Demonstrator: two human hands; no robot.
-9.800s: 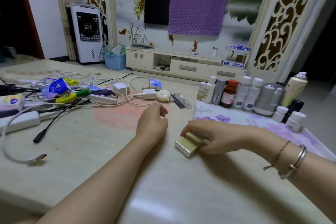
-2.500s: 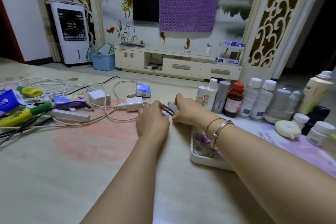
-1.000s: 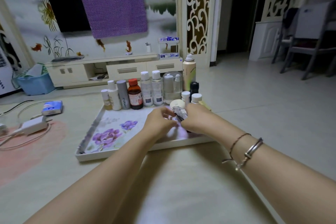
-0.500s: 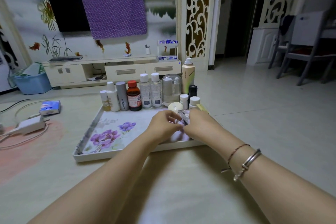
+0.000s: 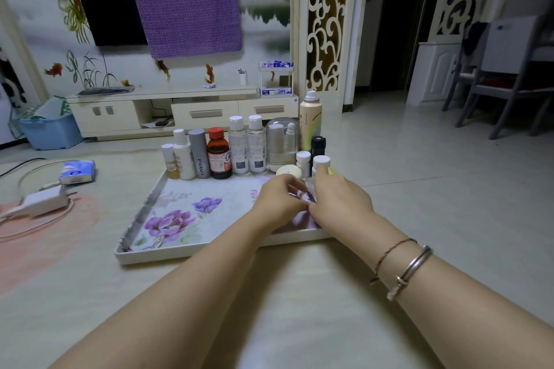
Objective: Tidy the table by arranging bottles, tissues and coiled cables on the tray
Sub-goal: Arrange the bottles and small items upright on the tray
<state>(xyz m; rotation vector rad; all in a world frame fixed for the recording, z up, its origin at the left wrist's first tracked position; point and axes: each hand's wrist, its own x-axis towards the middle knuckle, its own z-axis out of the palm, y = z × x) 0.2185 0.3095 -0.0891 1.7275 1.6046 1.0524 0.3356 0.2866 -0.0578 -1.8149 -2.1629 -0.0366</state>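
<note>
A white tray point(image 5: 141, 255) with purple flowers lies on the table. Several bottles stand along its far edge, among them a brown one with a red cap point(image 5: 219, 154) and a tall spray can point(image 5: 310, 123). A round cream case point(image 5: 288, 171) lies in front of them. My left hand point(image 5: 280, 201) and my right hand point(image 5: 338, 201) meet over the tray's right part, both pinching a small silvery packet point(image 5: 304, 195) that is mostly hidden between the fingers. A blue tissue pack point(image 5: 77, 171) and a white charger point(image 5: 45, 202) with its cable lie on the table to the left.
The table's right edge runs close beside the tray, with tiled floor beyond it. A TV cabinet point(image 5: 180, 112) and a blue bin point(image 5: 49, 130) stand at the back, chairs point(image 5: 506, 75) at the far right.
Both hands carried the small packet from the table's cable area over to the tray's right part. In the last half second they sank slightly towards the tray surface.
</note>
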